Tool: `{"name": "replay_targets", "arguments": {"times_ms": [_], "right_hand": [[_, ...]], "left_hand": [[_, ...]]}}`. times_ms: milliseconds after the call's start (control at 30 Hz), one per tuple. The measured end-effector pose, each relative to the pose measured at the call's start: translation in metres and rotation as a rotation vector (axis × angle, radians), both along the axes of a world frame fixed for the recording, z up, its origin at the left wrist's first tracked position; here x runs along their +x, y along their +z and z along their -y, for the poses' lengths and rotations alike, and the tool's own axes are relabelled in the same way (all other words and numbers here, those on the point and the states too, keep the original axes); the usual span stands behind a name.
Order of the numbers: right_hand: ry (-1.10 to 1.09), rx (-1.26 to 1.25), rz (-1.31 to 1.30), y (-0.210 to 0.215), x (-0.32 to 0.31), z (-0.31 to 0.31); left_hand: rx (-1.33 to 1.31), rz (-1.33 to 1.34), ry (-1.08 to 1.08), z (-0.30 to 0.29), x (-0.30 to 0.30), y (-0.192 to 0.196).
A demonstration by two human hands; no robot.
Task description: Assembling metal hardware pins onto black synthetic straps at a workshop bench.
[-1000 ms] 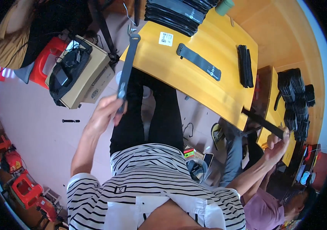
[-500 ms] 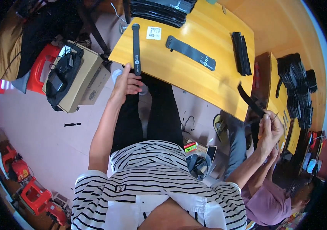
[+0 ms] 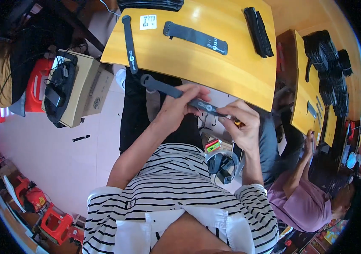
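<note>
A narrow black strap (image 3: 165,87) with a rounded end and white print stretches between my two hands, in front of the table's near edge. My left hand (image 3: 172,112) is closed around the middle of it. The fingertips of my right hand (image 3: 244,127) pinch its other end, and a small yellow-orange piece (image 3: 237,123) shows among those fingers, too hidden to name. Beyond my hands, another narrow black strap (image 3: 129,44) lies near the left edge of the yellow table (image 3: 180,63). A wider black strap (image 3: 195,37) with slots rests at the table's middle.
A stack of black straps (image 3: 150,4) sits at the far edge beside a white label (image 3: 148,22). At the table's right lies a black bundle (image 3: 258,31). A cardboard box (image 3: 89,91) stands left. A co-worker (image 3: 301,197) sits right, by another table with piled straps (image 3: 322,48).
My right hand has come in from the right with a black strap. My left hand has left the table edge and now grips the strap too. The view has shifted slightly.
</note>
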State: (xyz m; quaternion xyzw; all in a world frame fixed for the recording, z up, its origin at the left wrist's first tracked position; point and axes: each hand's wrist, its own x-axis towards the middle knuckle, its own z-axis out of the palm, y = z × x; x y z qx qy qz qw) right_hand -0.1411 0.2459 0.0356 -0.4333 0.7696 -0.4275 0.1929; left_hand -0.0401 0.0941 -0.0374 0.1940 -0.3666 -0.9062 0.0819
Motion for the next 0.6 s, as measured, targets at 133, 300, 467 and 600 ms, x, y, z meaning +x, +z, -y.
{"name": "replay_targets", "arguments": {"times_ms": [133, 300, 467, 600], "right_hand": [[-0.097, 0.049, 0.125, -0.026, -0.004, -0.002], [-0.354, -0.051, 0.642, -0.053, -0.002, -0.005], [-0.41, -0.123, 0.753, -0.056, -0.013, -0.01], [-0.403, -0.127, 0.778, -0.057, -0.024, -0.01]], "left_hand": [[-0.156, 0.076, 0.074, -0.004, -0.005, -0.004], [-0.242, 0.084, 0.085, -0.009, -0.009, -0.009], [-0.13, 0.107, 0.073, 0.0, -0.006, -0.007], [-0.139, 0.207, 0.189, 0.025, 0.005, -0.009]]}}
